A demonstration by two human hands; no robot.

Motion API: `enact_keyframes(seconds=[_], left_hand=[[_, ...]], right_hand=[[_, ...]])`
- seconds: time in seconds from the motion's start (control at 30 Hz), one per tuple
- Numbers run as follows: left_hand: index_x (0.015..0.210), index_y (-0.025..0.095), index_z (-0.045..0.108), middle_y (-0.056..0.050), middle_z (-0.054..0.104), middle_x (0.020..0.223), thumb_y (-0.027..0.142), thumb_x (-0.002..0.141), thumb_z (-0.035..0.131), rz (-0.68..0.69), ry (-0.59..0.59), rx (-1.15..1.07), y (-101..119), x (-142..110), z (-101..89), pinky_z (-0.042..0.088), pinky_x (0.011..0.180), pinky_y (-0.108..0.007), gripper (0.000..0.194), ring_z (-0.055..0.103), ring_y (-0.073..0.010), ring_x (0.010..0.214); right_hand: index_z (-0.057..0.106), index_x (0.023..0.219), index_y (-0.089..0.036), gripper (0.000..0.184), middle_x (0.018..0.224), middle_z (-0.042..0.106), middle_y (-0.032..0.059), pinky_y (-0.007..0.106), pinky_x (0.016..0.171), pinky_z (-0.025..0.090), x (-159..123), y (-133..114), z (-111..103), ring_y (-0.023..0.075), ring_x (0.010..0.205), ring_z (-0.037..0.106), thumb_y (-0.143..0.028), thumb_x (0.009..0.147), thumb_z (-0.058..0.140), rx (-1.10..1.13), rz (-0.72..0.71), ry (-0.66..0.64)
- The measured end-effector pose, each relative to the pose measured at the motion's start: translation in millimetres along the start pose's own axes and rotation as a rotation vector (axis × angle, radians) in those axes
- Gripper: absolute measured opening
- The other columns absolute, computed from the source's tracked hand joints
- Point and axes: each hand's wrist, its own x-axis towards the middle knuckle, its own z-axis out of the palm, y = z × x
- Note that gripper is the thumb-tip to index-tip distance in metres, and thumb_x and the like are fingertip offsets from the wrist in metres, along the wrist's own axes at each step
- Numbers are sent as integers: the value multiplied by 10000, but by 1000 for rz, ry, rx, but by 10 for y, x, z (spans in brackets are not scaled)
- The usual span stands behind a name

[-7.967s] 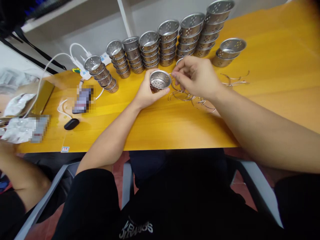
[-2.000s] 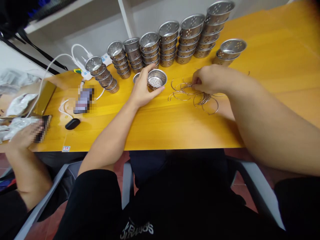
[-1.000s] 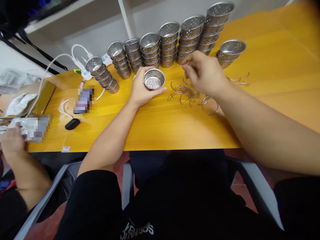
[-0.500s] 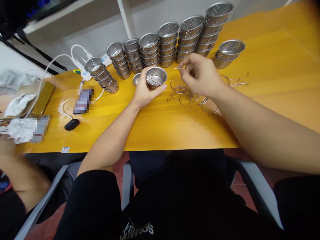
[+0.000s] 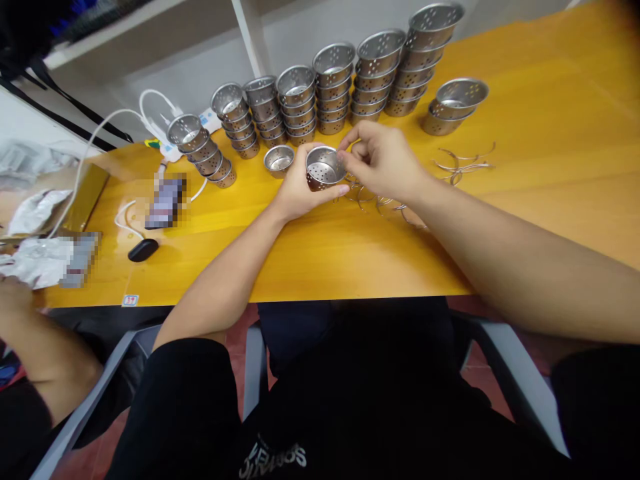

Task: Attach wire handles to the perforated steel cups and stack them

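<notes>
My left hand (image 5: 296, 195) is wrapped round a small perforated metal cup (image 5: 326, 170), its open mouth facing up towards me. At the cup's right rim, my right hand (image 5: 384, 160) is closed in a pinch. The thin curved wire seen in those fingers a moment ago is mostly hidden now. Beneath and beside the right hand lies a pile of curved wires (image 5: 364, 198), partly covered by the hand and forearm. A few more loose wires (image 5: 463, 165) are farther right. Another shallow metal cup (image 5: 279, 160) stands on the table just left of the held one.
Several stacks of perforated cups (image 5: 335, 87) line the back of the yellow table (image 5: 300, 267); a shorter stack (image 5: 455, 107) stands at right. To the left are a phone (image 5: 166, 203), a black oval object (image 5: 143, 250) and white cables. Another person's arm (image 5: 45, 333) is at far left.
My left hand has shifted the cup slightly right and down. My right hand has moved left and down, bringing its fingertips to the cup's rim. The shallow cup behind shows more fully.
</notes>
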Motion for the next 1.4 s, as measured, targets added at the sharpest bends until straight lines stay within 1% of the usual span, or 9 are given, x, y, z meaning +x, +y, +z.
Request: enact_keyframes(seconds=[0.17, 0.4, 0.6, 0.73, 0.83, 0.97, 1.1, 1.23, 1.4], left_hand=[[1738, 311, 448, -151, 710, 1662, 1127, 855, 976, 52, 3, -8, -56, 15, 45, 663, 1396, -663, 1313, 810, -415, 1556], [1746, 317, 473, -143, 729, 1647, 1065, 919, 984, 37, 10, 51, 34, 1, 46, 657, 1393, -671, 1226, 811, -427, 1567], [1717, 310, 532, -146, 751, 1657, 955, 881, 1098, -8, 18, 111, 199, -5, 14, 667, 1395, -677, 1197, 825, -439, 1555], [1683, 304, 579, -147, 762, 1649, 930, 807, 1162, -15, -6, 120, 301, -9, -10, 649, 1412, -696, 1225, 816, -457, 1565], [1656, 286, 607, -142, 779, 1591, 965, 834, 1123, -39, -10, 82, 351, -14, -24, 660, 1391, -697, 1185, 832, -443, 1518], [1580, 257, 669, -128, 808, 1481, 1025, 959, 981, -81, -32, -11, 341, -12, -86, 697, 1331, -675, 1036, 859, -396, 1423], [1609, 261, 658, -130, 806, 1514, 1082, 967, 919, -62, -76, -101, 239, -10, -143, 711, 1306, -627, 1075, 862, -366, 1414], [1671, 264, 585, -145, 754, 1584, 1112, 886, 966, 31, -102, -90, 134, -17, -112, 679, 1344, -648, 1216, 830, -389, 1484], [1690, 251, 530, -152, 742, 1564, 1043, 1039, 869, 79, -84, -48, 93, -22, -63, 659, 1354, -659, 1080, 827, -375, 1438]], right_hand=[[712, 1103, -336, 469, 644, 521, -52, 435, 681, 459, 27, 104, 58, 241, 632, 487, -735, 1166, 950, 125, -88, 52], [746, 1101, -335, 417, 644, 528, -57, 432, 673, 491, 42, 119, 91, 241, 603, 502, -657, 1139, 1009, 127, -78, 70], [771, 1140, -343, 383, 650, 537, -54, 412, 644, 482, 27, 80, 136, 233, 602, 494, -651, 1130, 999, 154, -90, 86], [809, 1057, -318, 254, 634, 531, -43, 402, 613, 459, 25, 59, 158, 213, 592, 460, -497, 1106, 983, 163, -110, 64], [842, 1007, -302, 207, 662, 596, -20, 394, 586, 429, 37, 46, 133, 204, 599, 459, -440, 1072, 983, 213, -103, 53], [854, 993, -293, 426, 727, 673, 0, 380, 558, 395, 24, -35, -2, 186, 601, 485, -668, 1077, 1037, 404, -81, -108], [818, 997, -299, 727, 770, 707, -6, 375, 570, 388, -8, -107, -109, 182, 650, 540, -943, 906, 1141, 565, -115, -283], [784, 973, -331, 749, 769, 686, -21, 407, 596, 439, -16, -95, -72, 198, 683, 512, -964, 853, 1166, 610, -80, -241], [791, 931, -331, 752, 825, 731, 9, 443, 665, 516, -4, -55, 10, 225, 742, 541, -968, 827, 1177, 593, -78, -193]])
